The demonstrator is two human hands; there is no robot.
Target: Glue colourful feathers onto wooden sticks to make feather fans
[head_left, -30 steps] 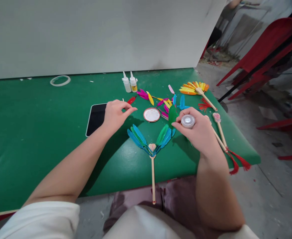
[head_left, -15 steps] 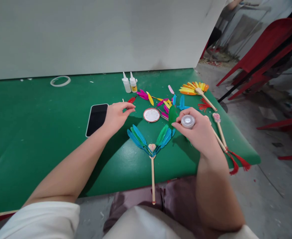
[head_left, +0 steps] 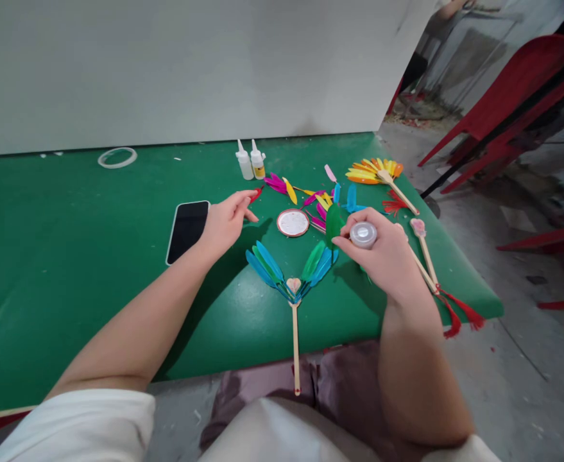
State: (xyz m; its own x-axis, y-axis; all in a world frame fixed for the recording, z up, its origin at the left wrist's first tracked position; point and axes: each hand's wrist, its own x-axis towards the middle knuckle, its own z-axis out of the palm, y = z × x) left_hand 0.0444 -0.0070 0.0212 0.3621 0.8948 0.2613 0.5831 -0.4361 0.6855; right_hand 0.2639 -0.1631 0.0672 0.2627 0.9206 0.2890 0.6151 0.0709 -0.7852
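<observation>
My right hand pinches a green feather at the fingertips. It also holds a small round container with a clear lid against the fingers. Over the table, left of the white disc with a red rim, my left hand has its fingers apart; a fingertip is at a small red feather, and whether it touches is unclear. In front of me lies a fan with a wooden handle, blue and green feathers spread in a V around its heart-shaped head.
A phone lies beside my left wrist. Two glue bottles stand at the back, with a tape ring farther left. Loose magenta feathers, a yellow-orange fan and tasselled handles lie right. Red chairs stand beyond.
My left hand has shifted slightly up, its fingertips now at the red feather and its thumb lower and apart. My right hand and the fan have stayed in place.
</observation>
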